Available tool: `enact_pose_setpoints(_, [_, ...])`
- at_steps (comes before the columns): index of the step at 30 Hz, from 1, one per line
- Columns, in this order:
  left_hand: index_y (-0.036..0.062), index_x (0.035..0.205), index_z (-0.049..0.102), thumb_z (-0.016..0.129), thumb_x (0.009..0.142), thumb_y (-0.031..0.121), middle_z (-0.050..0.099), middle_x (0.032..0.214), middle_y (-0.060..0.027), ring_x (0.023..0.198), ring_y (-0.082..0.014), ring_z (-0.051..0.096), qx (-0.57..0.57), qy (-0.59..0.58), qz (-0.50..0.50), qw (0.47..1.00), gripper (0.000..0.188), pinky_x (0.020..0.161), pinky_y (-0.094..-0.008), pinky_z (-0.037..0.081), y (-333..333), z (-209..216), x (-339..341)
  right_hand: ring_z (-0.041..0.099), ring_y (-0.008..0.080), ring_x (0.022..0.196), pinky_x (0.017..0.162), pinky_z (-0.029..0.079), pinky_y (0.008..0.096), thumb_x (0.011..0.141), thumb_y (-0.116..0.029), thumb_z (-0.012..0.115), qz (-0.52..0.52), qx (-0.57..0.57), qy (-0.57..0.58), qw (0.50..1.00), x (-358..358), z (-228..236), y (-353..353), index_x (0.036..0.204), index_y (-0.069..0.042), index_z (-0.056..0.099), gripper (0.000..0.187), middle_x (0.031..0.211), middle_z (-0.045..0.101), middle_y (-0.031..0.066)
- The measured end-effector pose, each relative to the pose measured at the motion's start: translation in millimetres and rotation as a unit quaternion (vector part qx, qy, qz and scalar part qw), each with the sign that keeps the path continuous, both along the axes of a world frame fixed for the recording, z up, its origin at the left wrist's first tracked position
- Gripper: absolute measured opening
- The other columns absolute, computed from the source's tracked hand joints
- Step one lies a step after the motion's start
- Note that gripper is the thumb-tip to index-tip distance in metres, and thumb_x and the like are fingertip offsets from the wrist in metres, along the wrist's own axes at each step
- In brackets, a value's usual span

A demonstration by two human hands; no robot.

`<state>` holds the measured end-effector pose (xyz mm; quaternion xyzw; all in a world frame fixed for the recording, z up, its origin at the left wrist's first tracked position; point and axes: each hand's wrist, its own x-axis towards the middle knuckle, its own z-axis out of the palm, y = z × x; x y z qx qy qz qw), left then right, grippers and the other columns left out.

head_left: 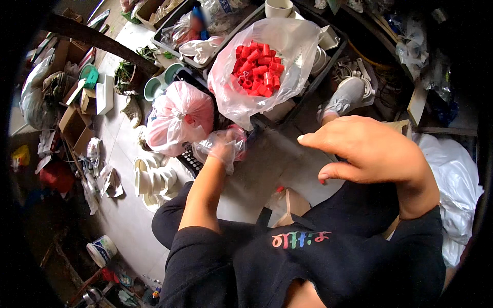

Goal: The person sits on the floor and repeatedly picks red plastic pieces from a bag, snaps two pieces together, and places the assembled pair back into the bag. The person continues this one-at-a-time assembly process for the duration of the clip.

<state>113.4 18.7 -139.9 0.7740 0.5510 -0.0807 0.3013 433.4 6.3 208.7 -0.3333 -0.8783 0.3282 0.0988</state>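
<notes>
My left hand is inside a small clear plastic bag, with plastic around the wrist and something red showing at its far side. The fingers are hidden in the bag. Beside it stands a tied, whitish bag with pinkish-red contents showing through. Just beyond is a large open plastic bag, spread wide, holding a heap of short red plastic tube pieces. My right hand hovers over my lap with nothing in it, thumb and fingers apart.
Black crates line the far side. White curved plastic fittings lie on the tiled floor at left. A cardboard box sits between my legs. White plastic sacks are at my right, near my grey shoe.
</notes>
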Motion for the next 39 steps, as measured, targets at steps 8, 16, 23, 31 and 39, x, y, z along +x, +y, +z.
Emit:
enact_pose_setpoints(8, [0.0039, 0.112, 0.055, 0.053, 0.079, 0.003, 0.060, 0.098, -0.0047, 0.078, -0.0125, 0.055, -0.314, -0.316, 0.151, 0.882, 0.033, 0.068, -0.0272, 0.045, 17, 56, -17, 0.055, 0.0317, 0.082, 0.072, 0.045, 0.0385, 0.071, -0.023, 0.065, 0.014, 0.021, 0.015, 1.000, 2, 4, -3, 0.107, 0.000, 0.051, 0.045, 0.086, 0.056, 0.0147])
enact_pose_setpoints(16, [0.0033, 0.098, 0.052, 0.057, 0.079, 0.006, 0.055, 0.076, -0.0051, 0.063, -0.0136, 0.054, -0.225, -0.249, 0.414, 0.846, 0.020, 0.057, -0.0257, 0.048, -15, 136, -77, 0.055, 0.0315, 0.085, 0.072, 0.045, 0.0389, 0.073, -0.023, 0.064, 0.007, 0.033, -0.005, 0.999, 6, 4, -10, 0.106, -0.002, 0.051, 0.042, 0.088, 0.056, 0.0144])
enact_pose_setpoints(23, [0.0137, 0.111, 0.047, 0.050, 0.085, 0.015, 0.051, 0.086, -0.0070, 0.070, -0.0134, 0.052, -0.331, -0.693, 0.482, 0.422, 0.026, 0.051, -0.0222, 0.045, -30, 238, -45, 0.058, 0.0334, 0.081, 0.071, 0.045, 0.0409, 0.073, -0.022, 0.061, -0.068, 0.046, -0.032, 0.996, 5, 3, 32, 0.099, -0.002, 0.054, 0.034, 0.083, 0.059, 0.0182])
enact_pose_setpoints(31, [0.0070, 0.108, 0.045, 0.045, 0.082, 0.026, 0.049, 0.089, -0.0146, 0.068, -0.0218, 0.052, -0.578, -0.700, 0.327, 0.263, 0.032, 0.042, -0.0269, 0.045, -12, 259, 69, 0.060, 0.0307, 0.079, 0.070, 0.046, 0.0361, 0.067, -0.003, 0.050, -0.062, 0.013, -0.137, 0.989, -45, -52, 154, 0.088, -0.002, 0.062, 0.024, 0.083, 0.062, 0.0172])
enact_pose_setpoints(39, [0.0060, 0.122, 0.037, 0.057, 0.083, 0.023, 0.057, 0.068, -0.0068, 0.055, -0.0195, 0.056, -0.185, -0.383, 0.091, 0.900, 0.047, 0.047, -0.0308, 0.044, 20, 269, 115, 0.060, 0.0293, 0.081, 0.070, 0.046, 0.0356, 0.068, -0.006, 0.054, 0.110, -0.085, -0.250, 0.958, -66, -109, 166, 0.087, -0.006, 0.064, 0.022, 0.086, 0.062, 0.0149])
